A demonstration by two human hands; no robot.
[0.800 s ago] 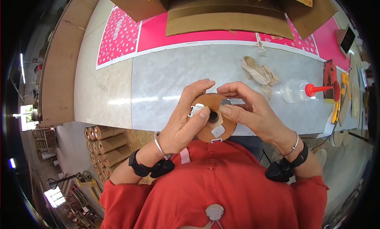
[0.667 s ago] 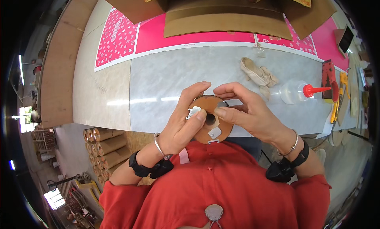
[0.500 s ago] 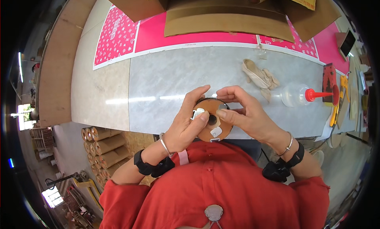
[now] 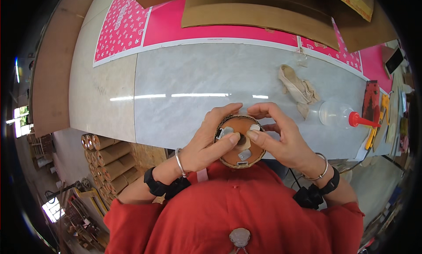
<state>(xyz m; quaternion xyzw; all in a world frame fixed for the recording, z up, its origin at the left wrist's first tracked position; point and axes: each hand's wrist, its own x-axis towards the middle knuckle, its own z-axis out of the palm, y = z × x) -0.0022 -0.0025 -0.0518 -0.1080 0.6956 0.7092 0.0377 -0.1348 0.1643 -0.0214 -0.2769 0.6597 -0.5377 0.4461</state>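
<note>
Between my hands, at the near edge of the table, is a round tube end with a brown disc face (image 4: 239,122), a dark hole at its centre and a rough cardboard rim. Several small whitish metal tabs (image 4: 244,154) are set around the hole. My left hand (image 4: 206,142) wraps the left side, its thumb pressing on the face next to the hole. The right side is gripped by my right hand (image 4: 285,144), with the thumb on the tab at the upper right. The tube's lower part is hidden.
On the grey table (image 4: 184,74), a clear squeeze bottle (image 4: 332,113) with a red nozzle lies to the right beside a crumpled beige cloth (image 4: 296,85). Cardboard boxes (image 4: 259,16) stand on pink printed sheets (image 4: 171,25) at the back. Brown rolls (image 4: 116,157) are stacked at lower left.
The disc face now shows more fully, tilted up, with its tabs easier to see. My right thumb has shifted onto the upper right tab. The whole view has swung slightly.
</note>
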